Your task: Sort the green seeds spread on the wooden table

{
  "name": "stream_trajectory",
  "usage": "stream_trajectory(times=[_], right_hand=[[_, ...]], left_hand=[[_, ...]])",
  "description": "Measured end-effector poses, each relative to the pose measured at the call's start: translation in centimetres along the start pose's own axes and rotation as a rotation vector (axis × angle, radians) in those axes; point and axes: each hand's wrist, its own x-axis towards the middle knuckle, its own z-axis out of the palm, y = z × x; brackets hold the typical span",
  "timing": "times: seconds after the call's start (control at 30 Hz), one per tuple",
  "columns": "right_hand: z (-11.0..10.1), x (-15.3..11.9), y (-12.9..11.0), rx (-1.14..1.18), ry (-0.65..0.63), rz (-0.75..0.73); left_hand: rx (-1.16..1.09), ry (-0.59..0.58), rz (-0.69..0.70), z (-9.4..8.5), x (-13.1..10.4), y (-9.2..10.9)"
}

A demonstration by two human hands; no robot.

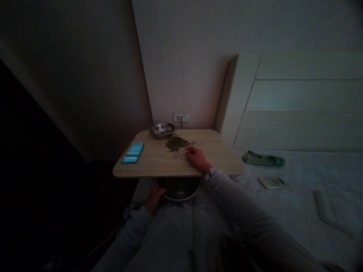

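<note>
A loose pile of small dark green, bean-like grains point(176, 143) lies on the light wooden table point(153, 166). At the near side of the pile is my right hand point(196, 158), its fingers curled and pinched low over the tabletop. Whatever may be between those fingertips is too small to make out. Below the table's front edge, my left hand point(155, 197) grips the left side of a dark round bowl point(181, 198) with a pale rim. The tabletop hides the bowl's far part. Behind the pile, toward the left, stands a shiny metal bowl point(162, 130).
A pixelated blue-lit screen point(132, 153) lies on the table's left side. On the bed to the right are a green bottle point(263, 159), a phone-like device point(272, 183) and a pale object point(326, 207). A wall socket point(180, 117) holds a plug behind the table.
</note>
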Motion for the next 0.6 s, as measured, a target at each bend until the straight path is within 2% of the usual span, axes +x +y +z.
stream_trajectory(times=[0.23, 0.47, 0.6], right_hand=[[0.1, 0.0, -0.3, 0.047, -0.052, -0.03], [0.0, -0.7, -0.7, 0.064, -0.188, -0.041], [0.1, -1.4, -0.7, 0.085, -0.266, -0.08]], left_hand=[[0.011, 0.0, -0.007, -0.2, 0.0, -0.1], [0.005, 0.053, -0.039, -0.5, 0.6, -0.4], [-0.003, 0.037, -0.027, -0.3, 0.4, -0.3]])
